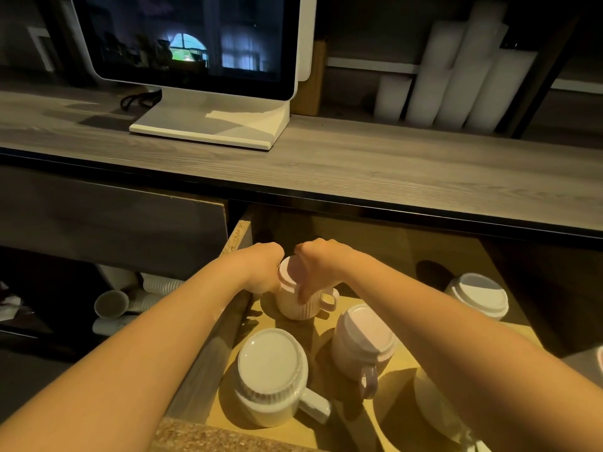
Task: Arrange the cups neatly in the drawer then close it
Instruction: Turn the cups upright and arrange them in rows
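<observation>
Shelf at lower left: ribbed paper cups lie on their sides in the dark space beside the drawer.
Counter: a grey wood-grain top runs across the view, with a white-framed monitor standing on it at the left and white rolls leaning at the back right.
Drawer: pulled out under the counter, its pale wooden floor lit.
Left hand: fingers curled round the left side of the ribbed pink cup, touching it.
Ribbed pink cup: upside down at the back left of the drawer, tilted slightly, handle pointing right.
Right hand: fingers closed over the same cup's upturned base, thumb down its front wall.
White cup: upside down near the front left, handle to the lower right.
Smooth pink cup: upside down just right of the white one, handle toward the viewer.
Back right cup: white, upside down, well apart from the others.
Front right: a white object is half hidden under the right forearm; what it is cannot be told.
</observation>
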Available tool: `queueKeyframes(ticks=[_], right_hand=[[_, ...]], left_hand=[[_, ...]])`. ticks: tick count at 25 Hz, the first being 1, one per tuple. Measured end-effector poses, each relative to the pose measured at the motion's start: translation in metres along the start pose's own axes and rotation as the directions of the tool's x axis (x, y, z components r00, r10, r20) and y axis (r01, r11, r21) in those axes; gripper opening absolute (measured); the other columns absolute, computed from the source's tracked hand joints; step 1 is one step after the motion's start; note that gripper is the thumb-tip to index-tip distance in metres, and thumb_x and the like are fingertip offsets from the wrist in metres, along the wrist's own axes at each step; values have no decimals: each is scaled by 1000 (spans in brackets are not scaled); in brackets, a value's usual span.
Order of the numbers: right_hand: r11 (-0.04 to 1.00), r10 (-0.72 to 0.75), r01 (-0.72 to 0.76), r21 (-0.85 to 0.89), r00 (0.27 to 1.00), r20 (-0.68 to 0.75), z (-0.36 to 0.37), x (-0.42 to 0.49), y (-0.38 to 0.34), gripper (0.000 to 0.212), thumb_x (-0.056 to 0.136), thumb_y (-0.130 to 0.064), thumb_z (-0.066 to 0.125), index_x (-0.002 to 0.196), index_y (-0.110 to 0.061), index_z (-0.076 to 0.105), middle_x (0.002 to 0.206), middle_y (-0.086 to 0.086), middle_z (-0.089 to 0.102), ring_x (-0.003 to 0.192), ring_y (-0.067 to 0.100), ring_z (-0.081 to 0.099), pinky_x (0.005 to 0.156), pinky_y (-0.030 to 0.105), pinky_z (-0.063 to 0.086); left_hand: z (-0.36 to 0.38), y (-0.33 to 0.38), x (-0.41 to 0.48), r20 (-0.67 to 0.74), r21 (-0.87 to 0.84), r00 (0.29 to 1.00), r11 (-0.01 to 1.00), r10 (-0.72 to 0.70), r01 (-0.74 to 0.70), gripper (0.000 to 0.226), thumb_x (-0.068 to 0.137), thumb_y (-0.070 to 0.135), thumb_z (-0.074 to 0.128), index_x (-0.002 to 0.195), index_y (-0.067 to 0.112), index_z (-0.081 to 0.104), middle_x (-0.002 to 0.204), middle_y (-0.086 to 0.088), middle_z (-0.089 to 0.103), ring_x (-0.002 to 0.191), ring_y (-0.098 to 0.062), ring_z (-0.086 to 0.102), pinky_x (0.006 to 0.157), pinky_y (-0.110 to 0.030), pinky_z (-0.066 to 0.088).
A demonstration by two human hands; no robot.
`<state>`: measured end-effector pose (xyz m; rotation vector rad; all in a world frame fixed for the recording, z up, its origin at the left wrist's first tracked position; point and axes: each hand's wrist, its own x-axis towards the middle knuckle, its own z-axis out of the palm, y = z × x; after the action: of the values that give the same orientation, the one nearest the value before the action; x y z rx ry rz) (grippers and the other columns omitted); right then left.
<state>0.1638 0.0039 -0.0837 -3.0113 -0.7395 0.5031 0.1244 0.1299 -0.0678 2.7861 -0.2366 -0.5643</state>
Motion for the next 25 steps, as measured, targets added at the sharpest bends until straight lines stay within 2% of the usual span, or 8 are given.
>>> queueKeyframes(ticks=[4,7,9,13,17,19,21,25], right_hand=[[978,24,-15,210,999,-42,-12,-9,16,75,68,-38,80,131,-16,47,122,6,58,99,19,56,79,26,49],[963,24,-11,270,999,-43,-21,-18,27,76,69,-37,80,133,-16,44,125,5,55,106,20,55,84,28,49],[941,10,-3,337,1000,-19,-25,-24,33,72,71,-34,78,131,-15,45,123,5,54,103,18,55,80,25,50],[851,-57,31,525,998,34,-34,-36,46,61,75,-29,75,128,-15,47,117,3,55,104,19,58,79,25,55],[732,-125,12,682,985,117,-38,-43,57,56,80,-24,71,130,-20,46,117,-5,56,107,15,58,80,22,54],[725,-101,-13,688,987,125,-41,-44,59,60,83,-23,68,137,-18,42,125,0,56,112,17,57,83,24,52],[736,-80,-29,676,988,130,-42,-43,56,56,86,-25,64,137,-15,42,128,5,56,108,17,59,86,27,52],[779,38,-102,619,993,115,-39,-33,40,53,88,-40,58,129,-7,52,116,10,62,102,23,64,83,30,54]], left_hand=[[5,0,0,34,-66,999,998,26,-23,58,86,25,67,135,18,37,132,-4,51,116,-23,53,96,-31,45],[7,-3,7,9,-158,998,986,55,-53,74,81,32,71,140,22,27,140,-2,45,124,-22,49,99,-34,45],[9,-5,9,33,-206,996,976,84,-76,78,80,33,73,141,24,25,140,0,43,126,-21,47,101,-35,44],[11,-2,8,-6,-335,983,926,186,-177,72,74,32,78,129,29,31,125,5,45,116,-15,48,93,-27,47],[-1,-1,4,-177,-233,973,955,146,-185,70,71,38,78,128,22,39,114,5,48,103,-11,50,77,-19,48],[-6,-1,1,-236,-181,962,967,136,-181,68,73,41,75,127,20,41,111,4,49,100,-10,50,72,-16,48],[-8,0,0,-269,-113,958,984,104,-138,68,72,45,74,127,19,42,114,0,54,99,-13,54,75,-22,54],[-5,7,-1,-346,-31,938,999,8,-20,76,70,49,74,128,17,37,114,-3,54,96,-17,55,73,-27,53]])
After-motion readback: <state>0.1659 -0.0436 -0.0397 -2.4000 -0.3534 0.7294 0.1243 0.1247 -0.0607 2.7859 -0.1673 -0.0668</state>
